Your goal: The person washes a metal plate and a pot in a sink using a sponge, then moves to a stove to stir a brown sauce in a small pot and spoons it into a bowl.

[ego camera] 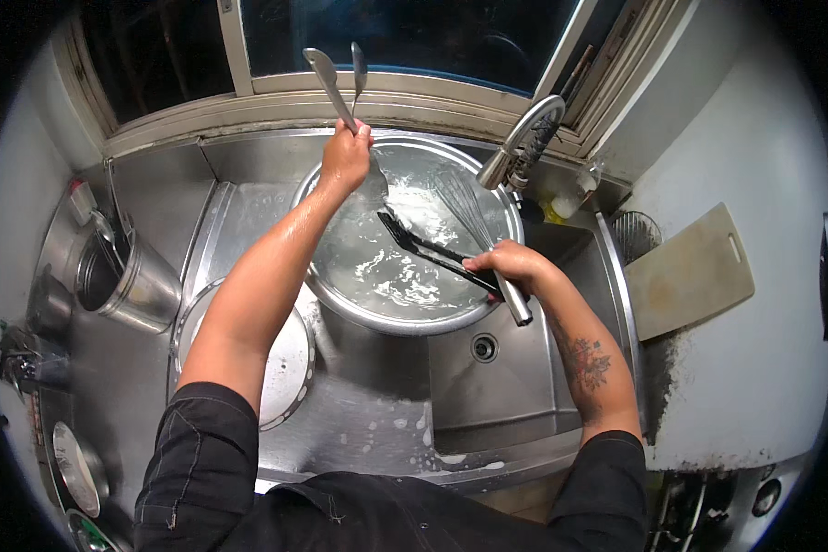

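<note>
A large round metal basin [386,326] full of rippling water [359,276] sits before me at the sink. Above its far left side, my left hand [347,155] grips several metal utensils [331,81], two of their ends pointing up towards the window. A flat part below that hand reaches towards the water; its kind is unclear. Over the basin's right rim, my right hand [514,265] holds a wire whisk [470,210] and black-tipped tongs [435,250]. The whisk's wires point away from me, and its handle end sticks out below the hand. The tongs' tips hang over the water.
A spring-hose faucet [500,162] arches behind the basin's right side. The sink bowl [497,393] has a drain. A round white-topped container [286,372] stands under my left forearm. At left is a metal bucket [145,290] with utensils; a cutting board [697,276] leans right.
</note>
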`<state>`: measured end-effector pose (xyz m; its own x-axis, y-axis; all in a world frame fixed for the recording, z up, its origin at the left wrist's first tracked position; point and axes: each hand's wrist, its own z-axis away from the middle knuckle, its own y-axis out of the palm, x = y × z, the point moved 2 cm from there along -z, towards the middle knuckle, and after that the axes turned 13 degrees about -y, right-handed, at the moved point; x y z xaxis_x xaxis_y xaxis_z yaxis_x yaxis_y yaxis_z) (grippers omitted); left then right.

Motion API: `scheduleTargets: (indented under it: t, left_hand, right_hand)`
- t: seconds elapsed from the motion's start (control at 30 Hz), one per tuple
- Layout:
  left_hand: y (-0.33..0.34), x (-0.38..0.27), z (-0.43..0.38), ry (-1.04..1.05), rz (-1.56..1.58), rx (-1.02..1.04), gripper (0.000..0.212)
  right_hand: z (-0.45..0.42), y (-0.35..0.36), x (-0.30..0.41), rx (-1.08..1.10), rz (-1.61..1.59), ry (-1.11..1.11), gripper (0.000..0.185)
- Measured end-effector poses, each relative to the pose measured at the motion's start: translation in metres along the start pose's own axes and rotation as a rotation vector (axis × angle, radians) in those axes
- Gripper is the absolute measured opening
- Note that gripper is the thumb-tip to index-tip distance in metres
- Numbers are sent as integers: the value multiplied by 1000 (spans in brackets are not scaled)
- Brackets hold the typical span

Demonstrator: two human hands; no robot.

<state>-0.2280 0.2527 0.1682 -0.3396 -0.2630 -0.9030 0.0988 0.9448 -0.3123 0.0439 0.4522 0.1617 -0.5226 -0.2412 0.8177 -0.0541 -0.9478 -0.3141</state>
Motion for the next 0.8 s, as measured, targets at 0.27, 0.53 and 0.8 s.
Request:
scheduleTargets:
  t: [0.27, 0.53, 0.8]
  left_hand:
    - [15, -12, 65, -376, 190, 229, 29]
    - [5, 51, 77, -345, 328, 386, 27]
    - [-23, 8, 112, -429, 443, 785, 27]
  right_hand:
    - [-56, 51, -12, -123, -216, 12, 33]
    - [-90, 65, -38, 31, -421, 33, 22]
    - [-84, 66, -34, 142, -539, -20, 22]
